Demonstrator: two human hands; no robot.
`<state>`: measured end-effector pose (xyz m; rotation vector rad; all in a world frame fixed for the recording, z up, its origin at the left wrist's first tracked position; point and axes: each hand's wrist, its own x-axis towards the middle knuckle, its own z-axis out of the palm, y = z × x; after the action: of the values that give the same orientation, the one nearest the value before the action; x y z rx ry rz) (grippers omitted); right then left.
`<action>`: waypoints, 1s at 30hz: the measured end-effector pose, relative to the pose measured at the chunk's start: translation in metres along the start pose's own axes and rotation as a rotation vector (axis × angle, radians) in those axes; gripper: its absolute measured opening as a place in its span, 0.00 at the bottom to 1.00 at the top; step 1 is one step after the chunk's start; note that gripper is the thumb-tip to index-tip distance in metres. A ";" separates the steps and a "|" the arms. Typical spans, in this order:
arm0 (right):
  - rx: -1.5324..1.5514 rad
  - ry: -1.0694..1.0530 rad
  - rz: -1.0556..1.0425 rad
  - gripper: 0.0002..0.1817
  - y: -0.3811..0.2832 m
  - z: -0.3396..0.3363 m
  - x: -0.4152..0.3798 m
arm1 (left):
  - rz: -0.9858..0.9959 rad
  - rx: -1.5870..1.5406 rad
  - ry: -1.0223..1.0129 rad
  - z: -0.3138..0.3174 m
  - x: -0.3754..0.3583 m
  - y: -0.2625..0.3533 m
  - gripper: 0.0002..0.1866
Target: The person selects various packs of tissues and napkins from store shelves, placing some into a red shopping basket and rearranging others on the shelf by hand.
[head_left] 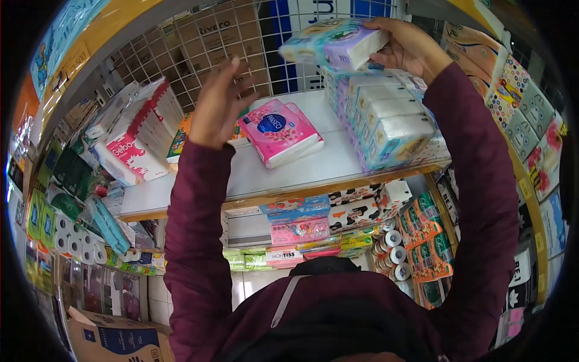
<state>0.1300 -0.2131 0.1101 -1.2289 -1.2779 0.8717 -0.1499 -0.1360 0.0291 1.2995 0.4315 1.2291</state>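
My right hand [413, 48] grips one end of a purple and teal tissue pack [330, 43], raised above a stack of similar tissue packs [386, 114] on the right of the shelf. Fingers apart and holding nothing, my left hand [218, 102] is over the shelf's left half. Just right of it lie pink Paseo tissue packs [278, 128], one partly under another. Behind my left wrist, an orange and green pack [182, 137] is partly hidden.
White and red Gelbo packs [137, 148] stand at the shelf's left end. A wire grid [226, 42] closes the back, with cartons behind it. The wooden shelf edge [289, 198] runs above lower tissue packs [298, 229]. An open carton [117, 338] sits at lower left.
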 end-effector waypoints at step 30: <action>-1.580 -0.256 0.198 0.18 0.051 -0.040 0.108 | 0.142 0.169 0.097 -0.071 -0.170 -0.024 0.34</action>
<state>0.1929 -0.1056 0.0884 -2.4997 -2.1580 -0.0624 -0.2603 -0.2421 -0.0758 1.4377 0.5284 1.4028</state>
